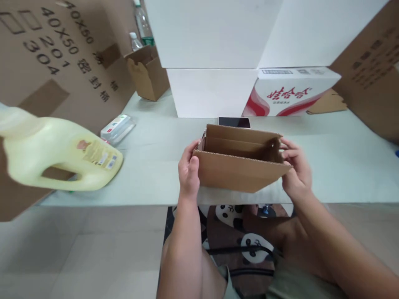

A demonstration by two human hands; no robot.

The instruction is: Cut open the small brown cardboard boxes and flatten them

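Between my two hands is a small brown cardboard box (240, 172), its open top facing up and toward me, over the front part of the pale table. My left hand (189, 170) grips the box's left end, thumb along the near edge and fingers behind. On the right end, my right hand (297, 166) holds the box with its fingers curled at the rim near a torn-looking edge. The inside looks bare where it shows; its bottom is hidden. Just behind the box lies a dark-screened phone (234, 122), partly covered by the box's rear wall.
Stacked white boxes (213, 91) stand at the back, beside a white-and-red printed carton (288, 93). A large yellow jug (62, 149) is at left, near a clear plastic pack (117, 128). Farther back, another cardboard box (149, 74) stands by bottles (144, 23). Large cartons wall both sides.
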